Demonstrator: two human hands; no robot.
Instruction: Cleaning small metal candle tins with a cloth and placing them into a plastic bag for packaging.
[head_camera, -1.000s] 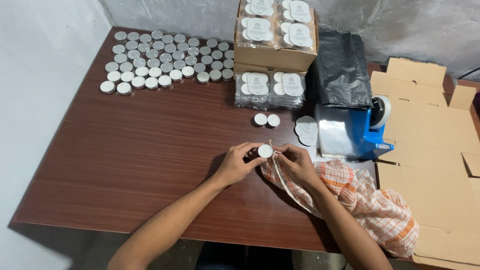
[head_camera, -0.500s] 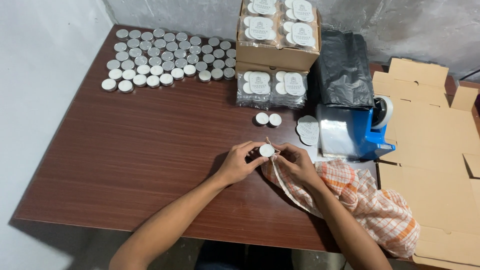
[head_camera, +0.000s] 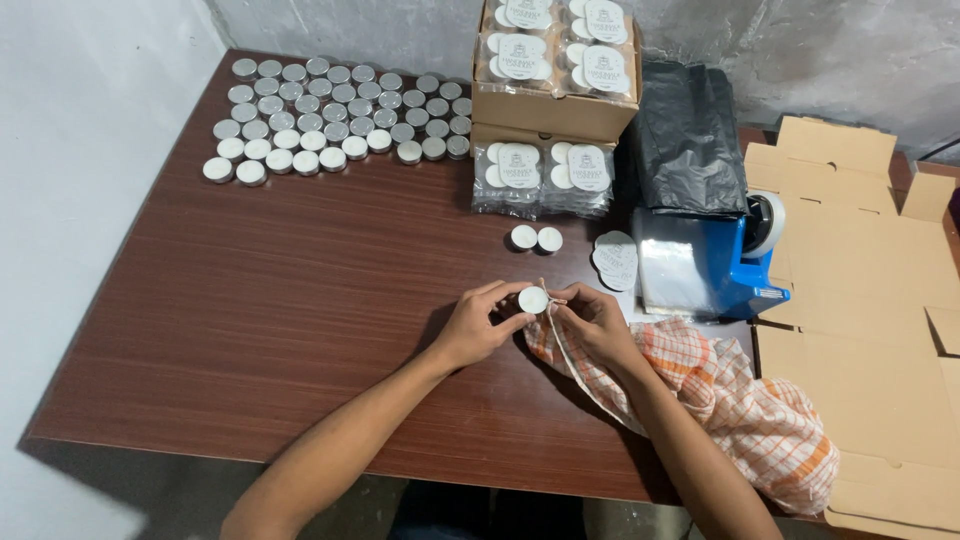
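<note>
Small round white tealight candle in a silver metal cup (head_camera: 533, 299) sits pinched between both hands above the near middle of the dark brown wooden table (head_camera: 300, 300), its flat white face turned up toward the camera. It has no long axis to speak of; it is a low disc, held level. The left hand (head_camera: 473, 325) grips it from the left, thumb and fingertips closed on the rim. The right hand (head_camera: 597, 325) meets it from the right, fingers closed on a corner of the orange and white checked cloth (head_camera: 740, 400) pressed against the candle's side. The two hands are together, each about equally near the candle, which lies between them and slightly ahead of the knuckles.

The cloth trails back to the right under the right forearm. Ahead of the hands, two loose white tealights (head_camera: 536, 239) lie side by side, with a stack of round white labels (head_camera: 615, 262) just to their right. Further off stand rows of silver tealight cups (head_camera: 335, 110), a brown cardboard box of bagged candles (head_camera: 555, 70) and a blue tape dispenser (head_camera: 745, 255)
</note>
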